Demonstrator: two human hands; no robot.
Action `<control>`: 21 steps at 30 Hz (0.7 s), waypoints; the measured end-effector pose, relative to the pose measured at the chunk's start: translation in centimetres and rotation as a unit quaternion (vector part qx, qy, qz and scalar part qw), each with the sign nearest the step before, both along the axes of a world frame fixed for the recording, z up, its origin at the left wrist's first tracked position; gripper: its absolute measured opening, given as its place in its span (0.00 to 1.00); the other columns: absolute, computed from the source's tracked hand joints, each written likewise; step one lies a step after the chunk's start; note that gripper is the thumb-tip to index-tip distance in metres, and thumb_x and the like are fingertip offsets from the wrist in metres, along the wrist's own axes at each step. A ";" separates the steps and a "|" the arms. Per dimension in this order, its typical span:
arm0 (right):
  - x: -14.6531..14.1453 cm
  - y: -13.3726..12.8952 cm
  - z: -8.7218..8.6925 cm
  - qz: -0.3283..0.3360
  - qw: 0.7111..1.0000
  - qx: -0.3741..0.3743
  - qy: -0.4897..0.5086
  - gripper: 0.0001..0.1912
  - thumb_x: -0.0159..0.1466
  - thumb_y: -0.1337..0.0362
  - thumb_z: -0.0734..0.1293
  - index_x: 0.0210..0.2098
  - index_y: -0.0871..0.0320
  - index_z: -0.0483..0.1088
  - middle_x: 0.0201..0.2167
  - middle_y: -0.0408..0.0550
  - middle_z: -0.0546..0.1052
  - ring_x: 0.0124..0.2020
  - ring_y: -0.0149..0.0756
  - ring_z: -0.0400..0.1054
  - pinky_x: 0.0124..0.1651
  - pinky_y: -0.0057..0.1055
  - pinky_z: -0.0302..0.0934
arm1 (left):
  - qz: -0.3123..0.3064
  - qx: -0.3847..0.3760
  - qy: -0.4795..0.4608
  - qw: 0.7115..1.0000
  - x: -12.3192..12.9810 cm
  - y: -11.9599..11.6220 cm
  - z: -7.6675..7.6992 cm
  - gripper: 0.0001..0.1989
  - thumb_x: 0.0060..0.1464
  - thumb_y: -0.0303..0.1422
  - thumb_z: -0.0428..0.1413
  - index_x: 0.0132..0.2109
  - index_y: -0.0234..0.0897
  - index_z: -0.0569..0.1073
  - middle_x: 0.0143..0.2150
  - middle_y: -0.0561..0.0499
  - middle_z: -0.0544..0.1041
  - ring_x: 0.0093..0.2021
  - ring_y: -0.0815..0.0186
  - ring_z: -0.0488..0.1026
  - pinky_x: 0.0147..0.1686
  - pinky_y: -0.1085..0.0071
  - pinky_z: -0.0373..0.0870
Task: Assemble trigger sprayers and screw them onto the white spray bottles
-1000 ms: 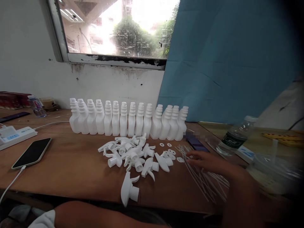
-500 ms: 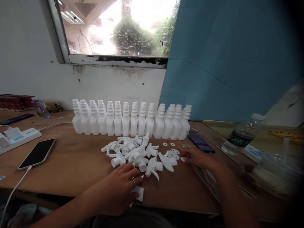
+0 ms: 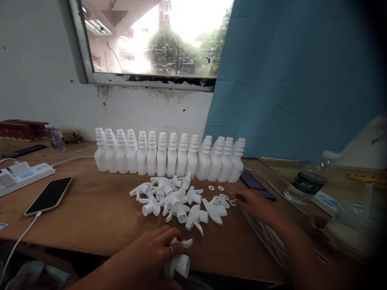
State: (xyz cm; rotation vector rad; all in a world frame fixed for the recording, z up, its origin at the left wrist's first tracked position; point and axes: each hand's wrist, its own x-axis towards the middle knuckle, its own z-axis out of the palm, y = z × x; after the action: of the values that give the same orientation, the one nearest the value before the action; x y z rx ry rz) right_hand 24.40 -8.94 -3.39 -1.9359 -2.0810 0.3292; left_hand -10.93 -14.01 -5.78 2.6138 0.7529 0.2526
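Head view. Left hand (image 3: 157, 249): comes in from the bottom left, back of the hand up, a ring on one finger. Fingers curled round a white plastic trigger spray head (image 3: 178, 264), partly closed on its body; collar and trigger stick out past the fingers, collar opening to the right. Held near the table's front edge.

Right hand (image 3: 252, 202): reaches in from the lower right, forearm slanting up and leftward, fingers bent, tips near each other. Blurred; cannot tell how far the grip is closed or whether it has hold of anything. Nearest its fingertips: thin white plastic tubes (image 3: 266, 237), spread beneath and below the hand, too blurred to count, and flat white ring washers (image 3: 221, 188), just left. Two washers lie apart, one by the fingertips, the others overlap; full count unclear.

Beyond the left grip, a heap of loose white spray heads (image 3: 173, 197), roughly ten, overlapping, exact number hidden. Behind the heap, fourteen white plastic bottles with ribbed necks (image 3: 162, 159), upright in one row, necks open.

Three phones: one pale-cased (image 3: 50, 195), left of the left grip; two dark. Two clear labelled water bottles, one (image 3: 311, 179) right of the right grip, one far left. All on the brown table (image 3: 99, 217).
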 end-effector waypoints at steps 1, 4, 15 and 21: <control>-0.6 -0.6 0.5 0.018 1.000 0.006 0.015 0.06 0.60 0.65 0.62 0.28 0.56 0.69 0.31 0.46 0.76 0.35 0.41 0.70 0.38 0.32 0.61 | 0.003 -0.007 -0.011 1.000 0.2 0.0 -0.2 0.25 0.49 0.36 0.65 0.55 0.44 0.70 0.58 0.48 0.69 0.53 0.55 0.71 0.52 0.61 0.71; -3.1 -2.7 1.8 0.102 0.991 0.010 0.088 0.11 0.66 0.57 0.61 0.34 0.54 0.73 0.35 0.46 0.78 0.37 0.40 0.71 0.41 0.33 0.63 | 0.000 -0.022 -0.071 0.997 0.9 0.1 -0.7 0.20 0.53 0.29 0.58 0.53 0.45 0.70 0.56 0.50 0.70 0.50 0.63 0.73 0.51 0.70 0.71; -12.5 -6.2 -2.8 0.321 0.903 0.220 0.182 0.07 0.68 0.71 0.63 0.41 0.56 0.72 0.40 0.48 0.76 0.42 0.34 0.70 0.47 0.31 0.67 | 0.045 -0.122 -0.173 0.976 0.2 1.1 -1.9 0.23 0.56 0.25 0.53 0.58 0.44 0.67 0.51 0.52 0.74 0.49 0.65 0.72 0.50 0.72 0.69; -14.0 -6.3 -4.5 0.339 0.866 0.315 0.187 0.12 0.65 0.77 0.63 0.44 0.58 0.72 0.39 0.49 0.76 0.42 0.35 0.68 0.46 0.34 0.67 | 0.031 -0.121 -0.184 0.975 0.0 1.6 -1.9 0.29 0.56 0.22 0.50 0.63 0.46 0.64 0.54 0.52 0.73 0.53 0.65 0.71 0.54 0.70 0.67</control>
State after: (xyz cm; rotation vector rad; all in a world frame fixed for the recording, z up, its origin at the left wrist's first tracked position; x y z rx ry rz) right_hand 10.42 -15.24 -7.85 -0.6753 -2.1493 0.1111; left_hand -10.91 -12.43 -7.69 2.2280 0.6862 0.6053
